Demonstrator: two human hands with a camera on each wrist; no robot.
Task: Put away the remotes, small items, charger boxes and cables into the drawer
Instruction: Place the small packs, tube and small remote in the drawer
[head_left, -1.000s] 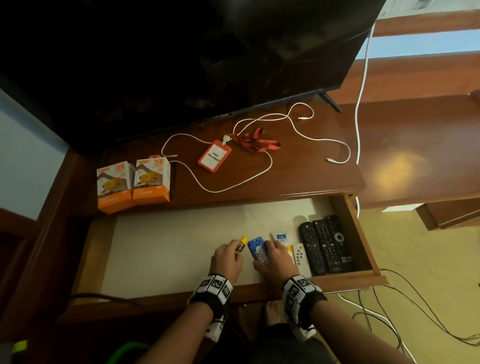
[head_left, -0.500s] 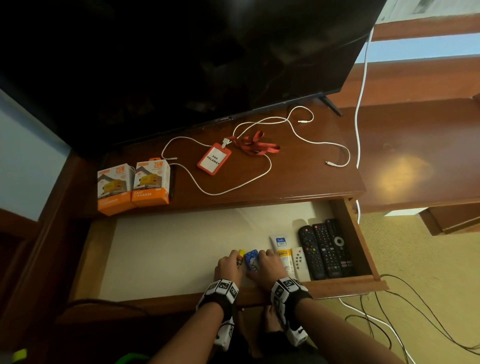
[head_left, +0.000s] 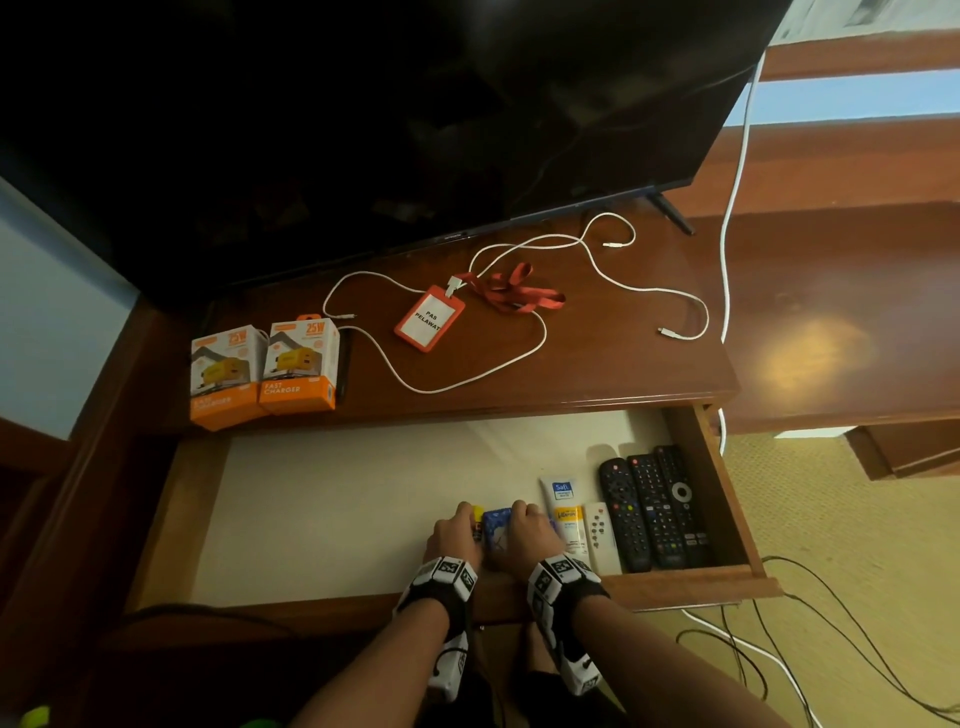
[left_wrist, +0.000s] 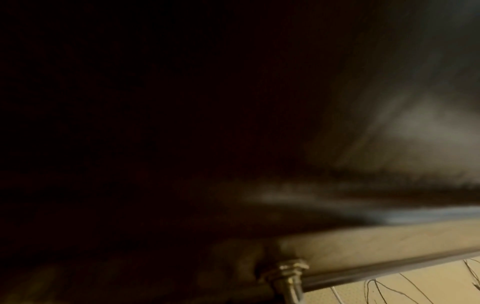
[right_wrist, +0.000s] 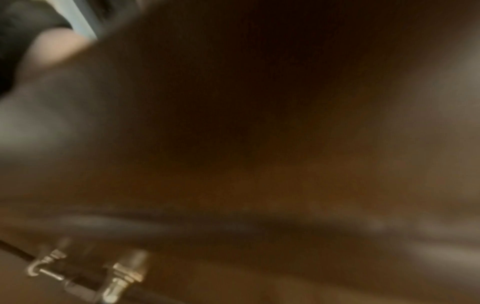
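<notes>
While both hands work low in the open drawer (head_left: 727, 499), the tidy-up looks roughly half done. Left hand (head_left: 453, 538) sits curled over a small yellow-capped stick (head_left: 477, 519); right hand (head_left: 524, 535) is curled on a blue packet (head_left: 496, 527), the two items side by side at the drawer's 6 o'clock edge. Whether the fingers truly clamp or just press down can't be told from above, & both wrist cams show only dark blur plus a bit of metal handle hardware, no fingers.

Already in, toward the drawer's 4 o'clock corner: three black remotes (head_left: 652, 506), a slim white remote (head_left: 600, 535) & a white-and-yellow tube (head_left: 563, 512), lined up next to each other. Remotes appear finished; small items nearly so.

Left on the cabinet top (head_left: 597, 364): two orange charger boxes (head_left: 265, 371) touching each other at 9 o'clock, a white cable (head_left: 540, 343) looping across the middle, another white cable (head_left: 649, 283) running out to 2 o'clock, & an orange badge holder (head_left: 430, 318) with red lanyard (head_left: 511, 291) at 12 o'clock, under the TV (head_left: 363, 130). Approx. four or five pieces to go, then prob. closing the drawer. More wires trail on the carpet (head_left: 857, 571) at 4 o'clock; unclear if they count.
</notes>
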